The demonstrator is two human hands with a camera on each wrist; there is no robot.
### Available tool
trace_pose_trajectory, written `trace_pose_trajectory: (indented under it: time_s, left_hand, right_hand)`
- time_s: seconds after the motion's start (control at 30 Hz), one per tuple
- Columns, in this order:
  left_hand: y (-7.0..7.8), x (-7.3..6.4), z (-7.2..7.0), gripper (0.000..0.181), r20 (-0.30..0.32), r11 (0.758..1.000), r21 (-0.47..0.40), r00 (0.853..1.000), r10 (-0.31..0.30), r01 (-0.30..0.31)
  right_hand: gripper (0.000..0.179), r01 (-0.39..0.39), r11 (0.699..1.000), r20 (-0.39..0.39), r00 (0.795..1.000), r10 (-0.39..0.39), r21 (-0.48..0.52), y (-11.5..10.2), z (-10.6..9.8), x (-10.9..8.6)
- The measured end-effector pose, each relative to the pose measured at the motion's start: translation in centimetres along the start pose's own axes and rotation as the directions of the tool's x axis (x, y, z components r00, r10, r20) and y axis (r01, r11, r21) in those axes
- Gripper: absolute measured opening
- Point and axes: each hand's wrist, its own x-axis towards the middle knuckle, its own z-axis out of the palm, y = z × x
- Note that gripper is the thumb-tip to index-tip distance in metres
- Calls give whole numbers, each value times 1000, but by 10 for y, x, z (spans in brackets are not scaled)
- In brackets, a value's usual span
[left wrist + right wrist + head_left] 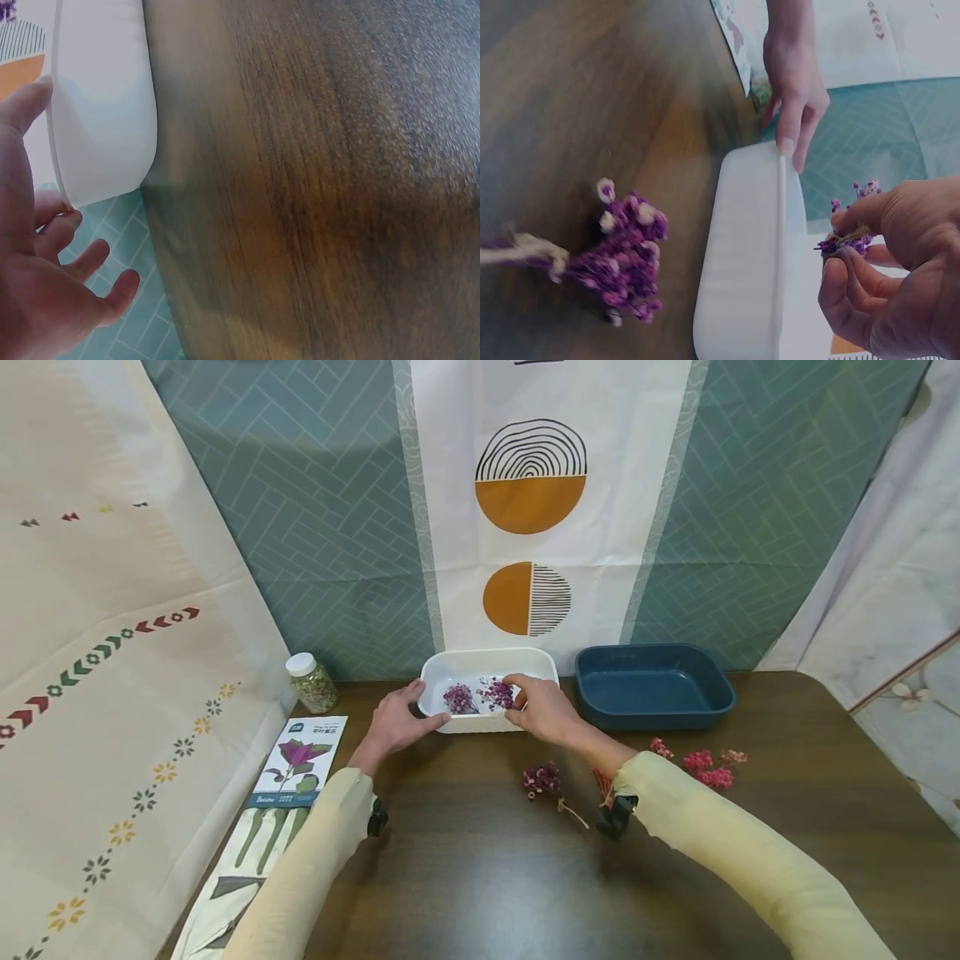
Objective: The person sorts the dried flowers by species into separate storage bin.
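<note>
A white dish [480, 724] stands at the table's back edge. My left hand [401, 722] holds its front left corner, thumb on the rim and a fingertip at the end, as the left wrist view shows. Over the dish, my right hand [546, 710] pinches a small bunch of purple dried flowers [864, 244] between thumb and fingers, near its twine tie. A similar purple bunch [459, 697] lies inside the dish on the left. Another purple bunch [542, 779], tied with twine, lies on the table in front of the dish.
A dark blue dish [652, 718] stands right of the white one. Pink-red dried flowers [708, 768] lie near my right forearm. At the left are a white-lidded jar [315, 689], a flower-printed packet [300, 760] and a white pouch [243, 877] under my left forearm. Patterned cloth hangs behind.
</note>
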Motion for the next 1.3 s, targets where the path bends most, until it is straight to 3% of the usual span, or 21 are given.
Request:
trace_pose_trajectory:
  time_s: [0.3, 0.53, 1.3]
  left_hand:
    - [-1, 0, 1, 94, 2, 1000, -7, 1000, -7, 7]
    - [-2, 1, 2, 92, -2, 1000, -1, 1000, -3, 3]
    - [0, 1, 0, 93, 4, 999, -30, 1000, -16, 16]
  right_hand:
    - [51, -11, 1000, 50, 999, 10, 21, 6, -1, 24]
    - [51, 27, 999, 74, 997, -29, 31, 16, 2, 40]
    - [51, -66, 997, 165, 984, 73, -45, 32, 15, 78]
